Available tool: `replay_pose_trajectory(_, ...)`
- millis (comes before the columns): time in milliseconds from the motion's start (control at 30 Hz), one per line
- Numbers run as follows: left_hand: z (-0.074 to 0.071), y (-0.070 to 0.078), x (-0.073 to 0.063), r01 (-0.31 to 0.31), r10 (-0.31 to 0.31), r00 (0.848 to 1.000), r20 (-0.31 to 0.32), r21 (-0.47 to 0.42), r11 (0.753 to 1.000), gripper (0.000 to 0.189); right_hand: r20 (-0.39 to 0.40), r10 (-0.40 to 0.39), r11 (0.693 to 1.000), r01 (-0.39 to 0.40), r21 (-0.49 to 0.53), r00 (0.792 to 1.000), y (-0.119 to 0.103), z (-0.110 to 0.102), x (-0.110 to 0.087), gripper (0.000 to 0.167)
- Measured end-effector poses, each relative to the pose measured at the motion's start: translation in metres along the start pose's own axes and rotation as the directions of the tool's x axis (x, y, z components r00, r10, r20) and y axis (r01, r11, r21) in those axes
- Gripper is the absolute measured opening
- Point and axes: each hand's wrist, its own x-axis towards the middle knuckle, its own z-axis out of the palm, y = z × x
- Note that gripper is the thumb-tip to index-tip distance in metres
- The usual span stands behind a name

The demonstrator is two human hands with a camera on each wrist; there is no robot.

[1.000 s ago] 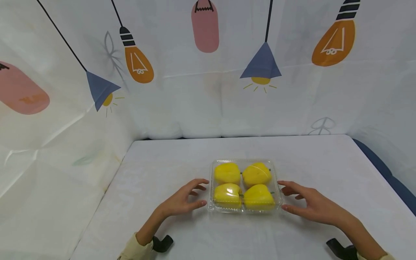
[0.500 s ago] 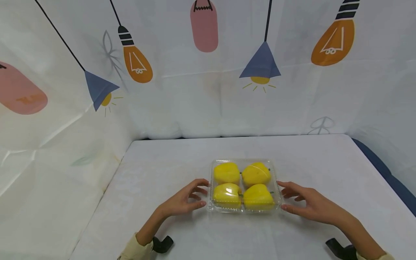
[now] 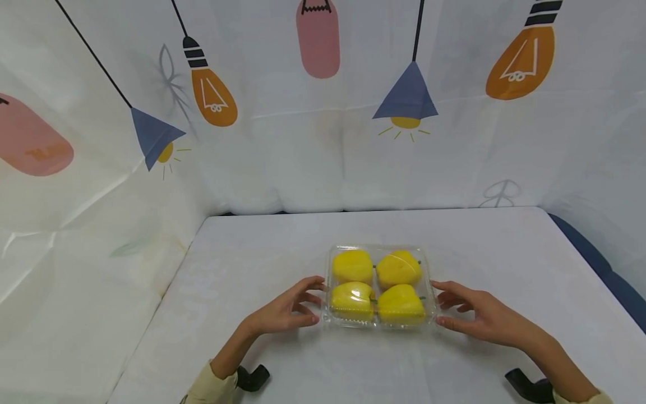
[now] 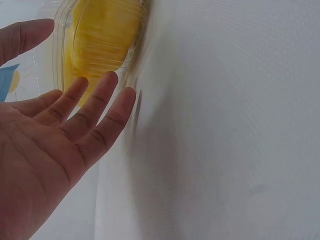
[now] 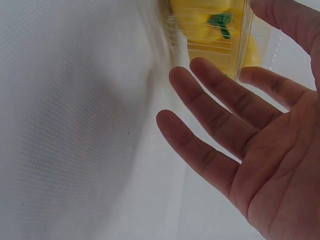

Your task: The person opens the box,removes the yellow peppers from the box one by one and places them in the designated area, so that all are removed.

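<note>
Currently both forearms reach in from the near edge of the table (image 3: 262,247), angled inward, with pale sleeves (image 3: 209,387) at the wrists. Left hand (image 3: 287,310): palm turned toward the clear plastic container (image 3: 374,249), just beside its left side. Right hand (image 3: 487,320): mirrored at the right side, wrist slightly bent. Fingers of both hands: released, gently bent and spread, thumbs set well apart from the index fingers. Left fingertips lie close to the container wall; right index and thumb tips lie at the opposite wall. Contact on either side: cannot tell from where I stand. Container sits flat on the table between the hands, four yellow fruits (image 3: 352,266) inside, two by two.
</note>
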Motion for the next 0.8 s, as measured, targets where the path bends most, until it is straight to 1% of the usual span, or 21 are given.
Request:
replay_pose_trajectory(333, 0.0021, -0.0043, 0.0034, -0.010, 0.010, 1.000, 0.008, -0.036, 0.999, 0.081, 0.007, -0.007, 0.999, 0.007, 0.031, 1.000, -0.0005, -0.0006, -0.0015, 0.067)
replay_pose_trajectory(467, 0.0019, -0.0051, 0.0038, -0.012, 0.013, 1.000, 0.010, -0.038, 0.999, 0.083, 0.011, -0.009, 0.999, 0.009, 0.032, 1.000, -0.0009, -0.0013, -0.0017, 0.068)
replay_pose_trajectory(800, 0.0045, -0.0067, 0.0040, -0.016, 0.015, 1.000, -0.011, -0.071, 0.997, 0.083, 0.018, -0.022, 0.998, 0.021, 0.053, 1.000, 0.0012, -0.0005, -0.0020, 0.067)
